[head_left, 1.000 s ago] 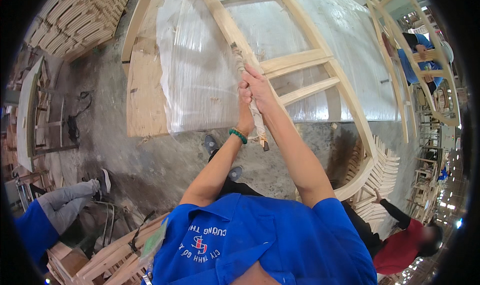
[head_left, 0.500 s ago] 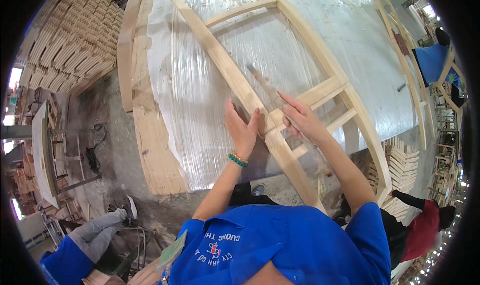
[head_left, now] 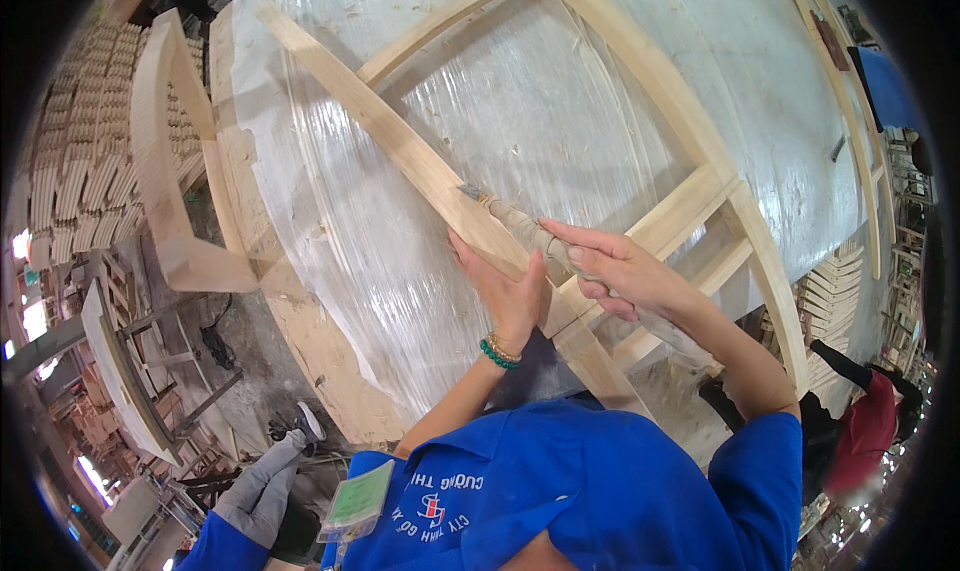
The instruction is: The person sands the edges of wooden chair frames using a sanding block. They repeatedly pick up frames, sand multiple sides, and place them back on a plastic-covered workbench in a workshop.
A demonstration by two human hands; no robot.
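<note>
Frame of pale bare wood [head_left: 680, 211], with long bowed side rails joined by crossbars, lies flat on a tabletop [head_left: 300, 221] covered in clear, shiny plastic film. Of the two hands, the right hand [head_left: 630, 271] is closed around a slim, stick-shaped tool bound in off-white wrapping [head_left: 515, 223] and has its index finger stretched along it. The tool's narrow, dark metal tip lies over the frame's left rail, and its wrapped tail slants back beside the forearm. The left hand [head_left: 505, 291] is half open at that same rail, near the tip, thumb over the wood and fingers along the outer edge; some fingertips are hidden, so I cannot tell how firmly it grips. Green and tan beaded bracelets [head_left: 500, 353] circle the left wrist.

Left of the frame, an angular piece of pale wood [head_left: 152, 151] stands at the film's edge, with stacked curved wooden parts [head_left: 75, 161] beyond it. Right of the frame, a small, dark, nail-like object [head_left: 838, 150] lies on the film. Farther right and nearer the wearer is a person in a red top [head_left: 862, 436].
</note>
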